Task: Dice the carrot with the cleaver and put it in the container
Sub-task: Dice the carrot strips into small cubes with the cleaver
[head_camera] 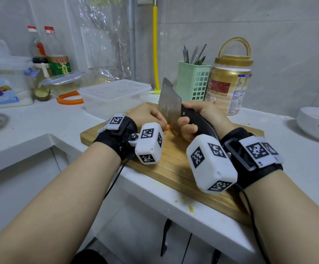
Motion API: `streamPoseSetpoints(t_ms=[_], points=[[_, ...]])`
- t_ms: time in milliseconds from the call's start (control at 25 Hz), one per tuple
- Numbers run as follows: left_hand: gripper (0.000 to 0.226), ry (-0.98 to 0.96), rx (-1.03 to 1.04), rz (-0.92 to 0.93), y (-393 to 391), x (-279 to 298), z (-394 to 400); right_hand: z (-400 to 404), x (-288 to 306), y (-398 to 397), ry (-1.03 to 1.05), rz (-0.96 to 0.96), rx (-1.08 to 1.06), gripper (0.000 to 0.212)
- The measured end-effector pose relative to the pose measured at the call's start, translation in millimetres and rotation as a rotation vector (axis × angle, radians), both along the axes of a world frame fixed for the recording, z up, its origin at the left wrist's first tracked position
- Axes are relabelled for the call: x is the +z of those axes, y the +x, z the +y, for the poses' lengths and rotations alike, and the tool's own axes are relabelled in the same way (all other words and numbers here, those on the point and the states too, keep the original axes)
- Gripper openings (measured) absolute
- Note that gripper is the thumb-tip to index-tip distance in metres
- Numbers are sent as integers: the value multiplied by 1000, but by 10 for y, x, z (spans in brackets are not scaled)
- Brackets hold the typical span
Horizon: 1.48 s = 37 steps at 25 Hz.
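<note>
The steel cleaver (170, 106) stands blade-down on the wooden cutting board (175, 168), its black handle gripped in my right hand (195, 119). My left hand (147, 116) is curled over the carrot (167, 127) just left of the blade; only a small orange sliver shows between my fingers and the steel. The blade rests against that hand's knuckles. A clear plastic container (115, 97) sits open on the counter right behind the board, at its far left.
Behind the board stand a green utensil holder (193, 82) and a gold-lidded jar (229, 82). A white bowl (316, 122) is at the right. Oil bottles (56, 52), an orange ring (69, 100) and storage boxes (6, 80) crowd the back left. The counter edge drops in front.
</note>
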<state>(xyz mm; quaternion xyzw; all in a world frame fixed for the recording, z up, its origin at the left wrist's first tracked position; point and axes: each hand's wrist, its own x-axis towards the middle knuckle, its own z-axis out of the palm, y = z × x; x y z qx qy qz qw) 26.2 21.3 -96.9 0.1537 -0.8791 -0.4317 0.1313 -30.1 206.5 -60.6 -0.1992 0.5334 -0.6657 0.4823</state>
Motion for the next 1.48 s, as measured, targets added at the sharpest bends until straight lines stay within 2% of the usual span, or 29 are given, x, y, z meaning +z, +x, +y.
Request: streamPoseSetpoints(t_ms=[160,320,520,640,720,920,1200,1480], points=[[9,10,-22,0,18,11,10,-37,1,-1,55,54,13,19],[12,7,-20,-20,35,32,24,-44,12,-10,52,7,5,17],[10,6,-2,-58,32,68,44,-73,-9,-19,67,43,-7,21],[12,10,0,-45,33,59,30,-24,2,-22,39,-10,-15,19],[16,1,8,-31,29,52,18,22,13,-30,22,-44,-27,24],[8,5,24,-16,20,40,20,42,0,-26,0,-58,-35,25],[8,-21,21,-4,21,34,22,57,12,6,-73,-17,-49,28],[8,-24,28,-10,1,20,3,53,12,24,-52,3,-18,29]])
